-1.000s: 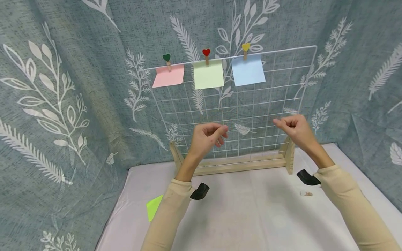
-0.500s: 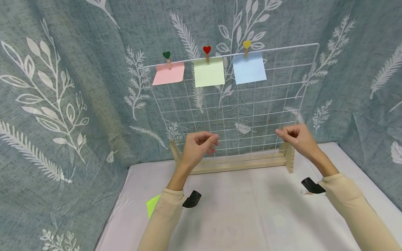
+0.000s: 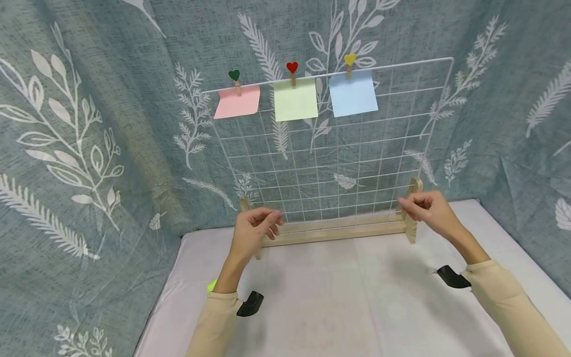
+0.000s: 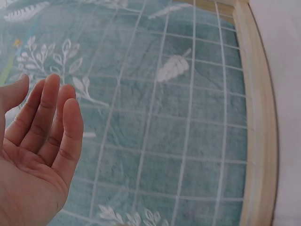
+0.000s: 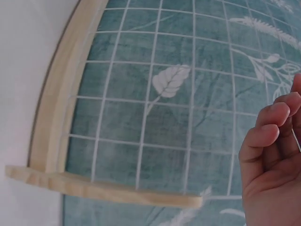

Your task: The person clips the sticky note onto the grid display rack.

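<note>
A white wire grid (image 3: 415,62) stands upright in a wooden base (image 3: 339,234). Along its top rail hang a pink note (image 3: 238,103), a pale green note (image 3: 296,101) and a blue note (image 3: 353,94). Each is held by a small clothespin, with a green heart (image 3: 234,75), a red heart (image 3: 292,67) and a yellow heart (image 3: 350,59). My left hand (image 3: 255,232) hovers before the base's left end, fingers loosely bent and holding nothing. Near the right wooden foot (image 3: 411,225) is my right hand (image 3: 431,213), relaxed and also holding nothing; whether it touches the foot I cannot tell.
A bright yellow-green paper (image 3: 212,285) lies on the white-covered table (image 3: 330,297), mostly hidden behind my left forearm. Leaf-patterned curtains (image 3: 147,163) enclose the back and sides. Dark wrist cameras (image 3: 453,276) jut from both sleeves.
Both hands have come down away from the grid's middle, the left one moving left and the right one slightly right. The notes and clothespins stay clipped; the small clothespin near my right sleeve is now mostly covered.
</note>
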Demonstrator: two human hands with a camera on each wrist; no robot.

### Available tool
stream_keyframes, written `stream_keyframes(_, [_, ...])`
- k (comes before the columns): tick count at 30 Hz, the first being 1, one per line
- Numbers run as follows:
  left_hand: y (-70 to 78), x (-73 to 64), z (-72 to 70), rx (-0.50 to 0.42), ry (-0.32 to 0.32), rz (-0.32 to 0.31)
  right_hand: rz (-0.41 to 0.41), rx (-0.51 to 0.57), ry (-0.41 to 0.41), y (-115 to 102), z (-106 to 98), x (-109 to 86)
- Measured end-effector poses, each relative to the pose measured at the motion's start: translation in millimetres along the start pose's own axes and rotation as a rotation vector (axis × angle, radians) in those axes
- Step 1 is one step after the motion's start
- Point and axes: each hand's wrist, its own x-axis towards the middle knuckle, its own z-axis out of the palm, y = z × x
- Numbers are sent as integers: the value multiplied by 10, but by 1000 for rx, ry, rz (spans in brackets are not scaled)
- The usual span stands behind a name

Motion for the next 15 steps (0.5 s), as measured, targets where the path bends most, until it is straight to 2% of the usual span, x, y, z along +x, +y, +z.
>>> stream_keyframes(6, [-171, -160, -109, -13, 32, -74, 45, -40, 9, 101, -33, -119])
stream_keyframes(9, [-258, -243, -123, -11, 43, -116, 79, -69, 14, 154, -40, -190])
stream_keyframes(15, [-354, -371, -116, -10, 56, -164, 83, -87, 34, 235, -44, -326])
